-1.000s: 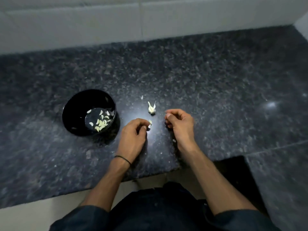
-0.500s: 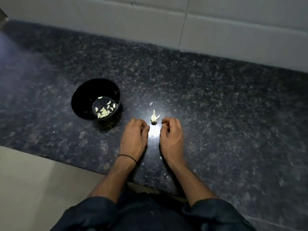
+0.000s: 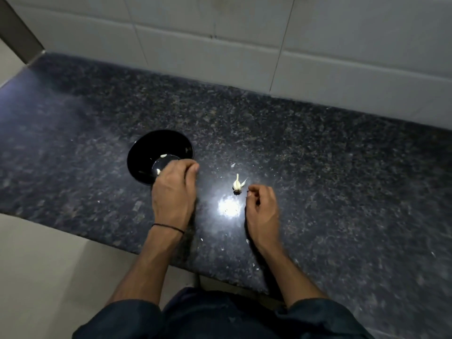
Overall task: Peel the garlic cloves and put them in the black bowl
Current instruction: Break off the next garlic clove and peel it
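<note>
The black bowl (image 3: 146, 148) stands on the dark granite counter (image 3: 318, 167) with several peeled garlic cloves (image 3: 163, 156) in it. My left hand (image 3: 173, 189) hovers over the bowl's near right rim with its fingers curled down, and a pale garlic clove (image 3: 158, 171) shows at its fingertips. A garlic bulb remnant (image 3: 237, 184) with papery skin lies to the right of the bowl. My right hand (image 3: 261, 206) rests just right of the remnant, apart from it. Its fingers are curled and thumb meets forefinger; I see nothing held between them.
Small scraps of garlic skin (image 3: 232, 165) dot the counter around the hands. A white tiled wall (image 3: 244, 57) runs along the back. The counter's front edge (image 3: 73, 231) runs diagonally, with pale floor below on the left. A bright light spot (image 3: 228, 206) glares between my hands.
My left hand has moved left from beside the right hand to over the bowl. The right hand stayed near the garlic remnant. The camera view shifted.
</note>
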